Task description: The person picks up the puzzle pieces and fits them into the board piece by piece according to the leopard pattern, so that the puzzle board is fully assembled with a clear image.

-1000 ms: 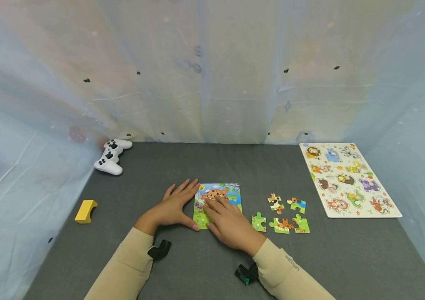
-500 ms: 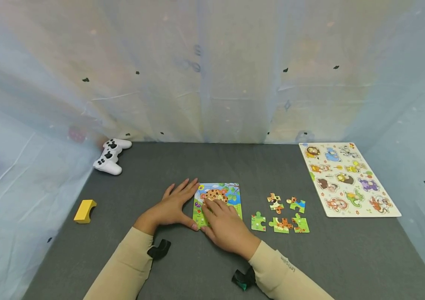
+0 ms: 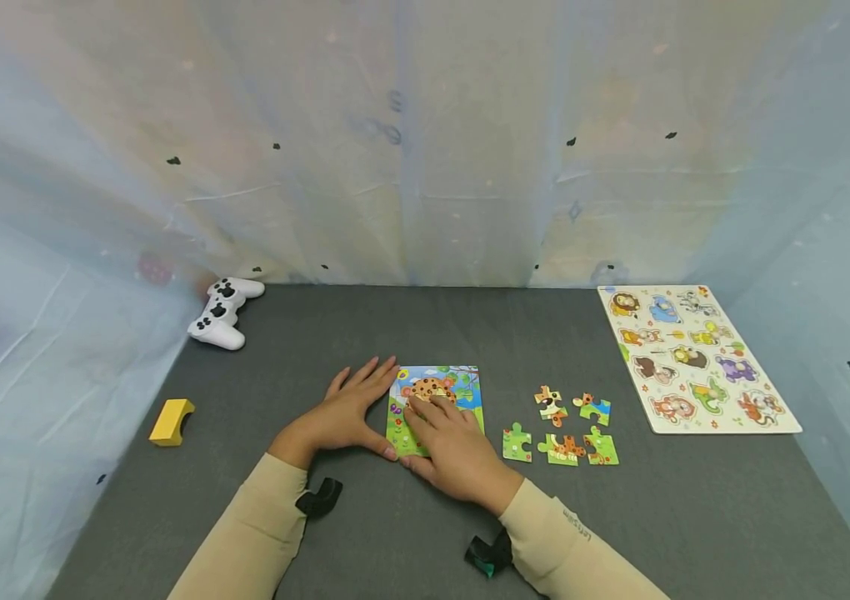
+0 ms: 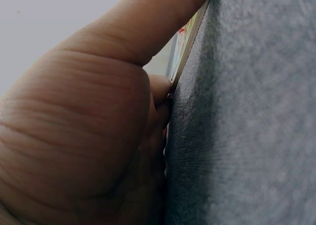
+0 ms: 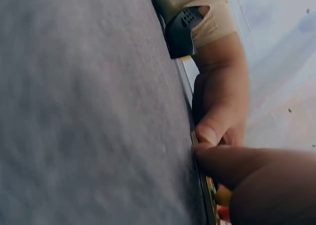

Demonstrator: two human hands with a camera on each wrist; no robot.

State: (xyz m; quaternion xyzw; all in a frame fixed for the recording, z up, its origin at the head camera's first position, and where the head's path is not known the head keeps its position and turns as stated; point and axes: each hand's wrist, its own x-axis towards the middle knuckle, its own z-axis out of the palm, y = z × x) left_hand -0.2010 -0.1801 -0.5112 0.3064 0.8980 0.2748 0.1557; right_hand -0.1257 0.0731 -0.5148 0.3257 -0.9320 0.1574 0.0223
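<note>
A small square jigsaw board [image 3: 468, 380] with a spotted leopard picture lies flat on the dark grey table. My left hand [image 3: 338, 417] rests along its left side, fingers straight and spread, fingertips near the top left corner and thumb at the bottom left corner. The right hand [image 3: 458, 454] lies over the lower right part, its extended fingers touching the picture and its thumb at the front edge. What is under the right palm is hidden. In the right wrist view, the two thumbs nearly meet at the board's corner. Several loose jigsaw pieces [image 3: 562, 451] lie right of the board.
A white game controller [image 3: 221, 313] sits at the back left, with a yellow arch block [image 3: 169, 422] nearer the left edge. A large animal picture board [image 3: 695, 367] lies at the back right. Pale plastic sheeting [image 3: 470, 200] hangs behind the table [image 3: 425, 325].
The right hand has shifted slightly left, and its thumb has moved to the board's front edge near the left thumb. The left hand and the loose pieces have stayed put.
</note>
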